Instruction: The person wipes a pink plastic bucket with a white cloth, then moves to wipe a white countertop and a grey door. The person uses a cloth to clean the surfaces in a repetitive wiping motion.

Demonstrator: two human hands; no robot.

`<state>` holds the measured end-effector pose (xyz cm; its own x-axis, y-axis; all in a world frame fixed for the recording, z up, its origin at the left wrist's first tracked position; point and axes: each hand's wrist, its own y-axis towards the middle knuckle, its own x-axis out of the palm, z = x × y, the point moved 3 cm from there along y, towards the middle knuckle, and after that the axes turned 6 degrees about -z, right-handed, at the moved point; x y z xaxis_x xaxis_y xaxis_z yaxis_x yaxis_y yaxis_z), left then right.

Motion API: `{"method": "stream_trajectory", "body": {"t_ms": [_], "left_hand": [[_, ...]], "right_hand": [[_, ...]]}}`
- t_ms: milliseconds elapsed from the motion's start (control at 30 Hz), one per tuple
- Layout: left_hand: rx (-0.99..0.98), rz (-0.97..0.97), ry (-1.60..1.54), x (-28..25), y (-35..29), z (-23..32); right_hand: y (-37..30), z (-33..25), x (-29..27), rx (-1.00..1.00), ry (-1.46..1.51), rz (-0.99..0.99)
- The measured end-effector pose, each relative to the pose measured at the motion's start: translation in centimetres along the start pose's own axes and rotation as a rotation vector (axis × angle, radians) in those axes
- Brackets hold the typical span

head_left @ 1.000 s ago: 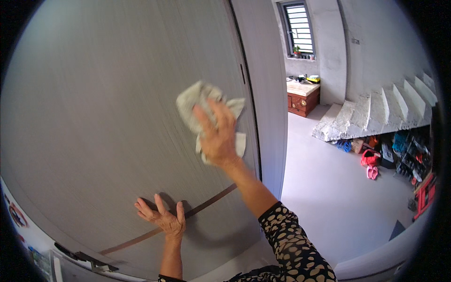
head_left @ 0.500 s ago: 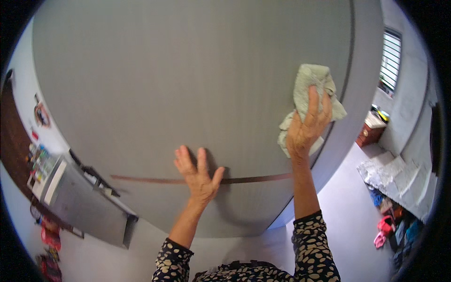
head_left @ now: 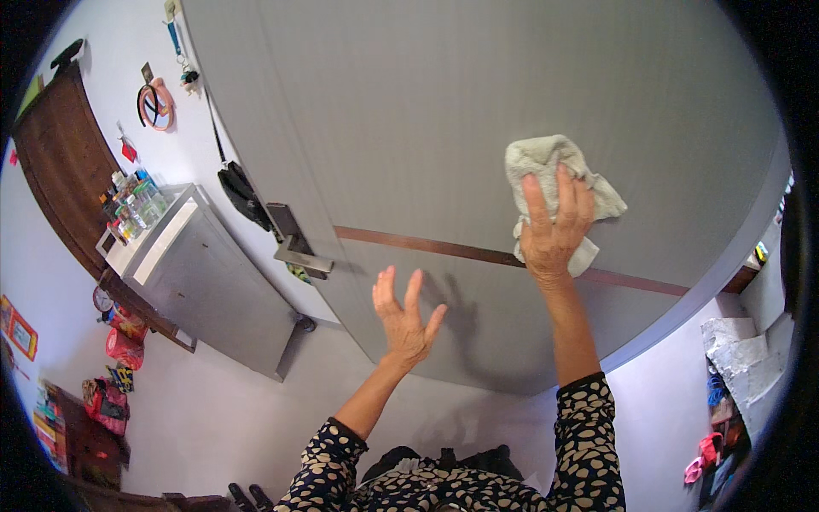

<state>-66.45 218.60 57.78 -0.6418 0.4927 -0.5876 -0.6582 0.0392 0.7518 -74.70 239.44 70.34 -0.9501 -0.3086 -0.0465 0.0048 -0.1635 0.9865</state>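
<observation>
Head view: R hand (head_left: 553, 224) is pressed flat on a pale cloth (head_left: 546, 171), fingers spread over it, pinning it against the grey door (head_left: 444, 111). Cloth sits high on the door's right half, just above the brown strip (head_left: 426, 246) that runs across the panel; its lower corner hangs over the strip by the wrist. L hand (head_left: 405, 317) is open, fingers splayed, holding nothing. It's raised near the door's lower part, below the strip; can't tell if the palm touches the surface or hovers just off it, though a shadow falls on the door beside it.

Door handle (head_left: 294, 243) w/ its plate is at the left edge, a black bag (head_left: 241, 192) hanging on the wall next to it. A grey cabinet (head_left: 213, 282) w/ small bottles on top stands further left.

Doing the wipe well, as I judge it: keep the palm flat so the whole cloth bears on the panel, not just the fingertips. Work in overlapping passes, top down, so streaks don't get left between strokes. Bunched cloth smears, so refold if it wads up. The strip is prob. a ledge where dust sits; run along it, not across. L hand braced on the door would steady the panel if it swings. Handle area likely needs extra pressure.
</observation>
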Motion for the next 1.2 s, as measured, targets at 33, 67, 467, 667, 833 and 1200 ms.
{"method": "stream_trajectory", "body": {"t_ms": [33,67,467,667,833,1200], "left_hand": [[-0.034,0.002,0.003,-1.0,-0.6,-2.1],[-0.065,0.047,-0.005,-1.9,-1.3,-4.2],[-0.567,0.077,-0.146,-4.6,-6.4,-19.4],[-0.751,0.02,-0.338,-1.9,-8.6,-25.3],[-0.819,0.131,-0.407,1.6,-10.8,-31.8],[-0.592,0.105,-0.554,7.1,-12.8,-39.4]], "right_hand": [[0.1,-1.9,0.8,-0.011,-0.005,-0.013],[0.1,-3.9,1.5,-0.022,-0.012,-0.026],[-3.8,-19.7,8.3,-0.399,0.158,-0.302],[-7.1,-19.7,8.6,-0.404,0.209,-0.363],[-5.0,-20.8,9.3,-0.17,0.053,-0.132],[-14.9,-31.1,14.4,-0.271,0.125,-0.13]]}}
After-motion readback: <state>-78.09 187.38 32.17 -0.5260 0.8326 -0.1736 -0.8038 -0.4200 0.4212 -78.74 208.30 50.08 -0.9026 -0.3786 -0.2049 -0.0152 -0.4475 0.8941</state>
